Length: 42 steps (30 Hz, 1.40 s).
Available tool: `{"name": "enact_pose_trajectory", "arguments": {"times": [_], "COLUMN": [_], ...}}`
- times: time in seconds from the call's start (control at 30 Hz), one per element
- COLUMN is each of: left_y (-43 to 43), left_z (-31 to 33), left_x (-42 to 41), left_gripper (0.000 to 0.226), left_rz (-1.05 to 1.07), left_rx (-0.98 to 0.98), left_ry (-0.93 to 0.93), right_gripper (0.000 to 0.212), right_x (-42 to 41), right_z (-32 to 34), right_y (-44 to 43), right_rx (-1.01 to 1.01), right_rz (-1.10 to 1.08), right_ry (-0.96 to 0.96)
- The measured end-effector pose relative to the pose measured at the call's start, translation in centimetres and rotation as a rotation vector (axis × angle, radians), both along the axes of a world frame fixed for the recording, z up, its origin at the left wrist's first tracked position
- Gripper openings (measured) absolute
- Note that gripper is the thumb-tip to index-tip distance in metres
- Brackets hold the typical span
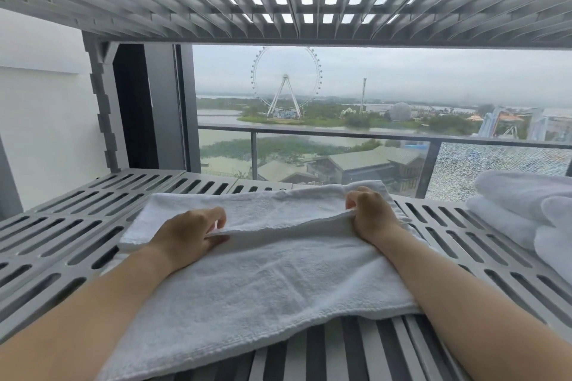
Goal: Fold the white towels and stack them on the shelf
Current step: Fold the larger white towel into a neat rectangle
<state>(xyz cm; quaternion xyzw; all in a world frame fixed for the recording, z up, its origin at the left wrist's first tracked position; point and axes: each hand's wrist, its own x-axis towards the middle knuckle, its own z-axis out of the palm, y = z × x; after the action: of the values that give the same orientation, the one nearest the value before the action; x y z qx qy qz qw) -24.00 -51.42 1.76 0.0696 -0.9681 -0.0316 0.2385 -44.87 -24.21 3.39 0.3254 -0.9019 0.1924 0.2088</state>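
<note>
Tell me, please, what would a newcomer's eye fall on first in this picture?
In the middle, the left hand and the right hand each pinch the folded edge of a white towel spread on the grey slotted shelf. Behind them, a Ferris wheel stands out through the window. A stack of folded towels sits at the right edge.

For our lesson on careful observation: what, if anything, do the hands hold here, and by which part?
Both the left hand and right hand pinch the white towel along the far edge of its upper layer.
</note>
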Motion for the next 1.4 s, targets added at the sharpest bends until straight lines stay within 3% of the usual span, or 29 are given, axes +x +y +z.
{"name": "enact_pose_trajectory", "arguments": {"times": [0.17,0.3,0.4,0.53,0.67,0.8,1.0,1.3,1.4], "left_y": [-0.2,0.5,1.5,3.8,4.7,3.9,3.9,2.9,3.0], "left_z": [0.0,1.0,2.2,2.8,2.1,-0.6,-0.9,-0.6,-0.1], "left_x": [0.7,-0.5,-3.1,-7.5,-10.4,-10.7,-10.5,-8.4,-8.6], "left_gripper": [0.032,0.044,0.030,0.020,0.041,0.058,0.080,0.070,0.066], "left_rz": [-0.038,-0.031,-0.044,-0.076,0.038,0.127,0.131,0.075,0.102], "left_rx": [0.036,0.115,0.139,0.220,0.225,0.136,0.110,0.075,0.097], "left_ry": [-0.065,-0.116,-0.131,-0.132,-0.247,-0.444,-0.435,-0.458,-0.515], "right_gripper": [0.031,0.044,0.051,0.044,0.050,0.059,0.064,0.069,0.061], "right_x": [-0.6,0.1,1.4,2.2,0.3,-4.2,-7.0,-3.5,-1.5], "right_z": [0.7,1.6,2.3,2.2,1.1,-0.2,-0.3,-0.8,-0.1], "right_y": [-0.1,-0.4,-2.6,-7.4,-9.1,-6.4,-4.4,-3.0,-2.3], "right_rx": [0.185,0.220,0.118,0.186,0.368,0.493,0.471,0.457,0.388], "right_rz": [0.041,0.212,0.351,0.374,0.379,0.212,0.203,0.134,0.122], "right_ry": [0.002,-0.308,-0.460,-0.378,-0.372,-0.365,-0.365,-0.397,-0.379]}}
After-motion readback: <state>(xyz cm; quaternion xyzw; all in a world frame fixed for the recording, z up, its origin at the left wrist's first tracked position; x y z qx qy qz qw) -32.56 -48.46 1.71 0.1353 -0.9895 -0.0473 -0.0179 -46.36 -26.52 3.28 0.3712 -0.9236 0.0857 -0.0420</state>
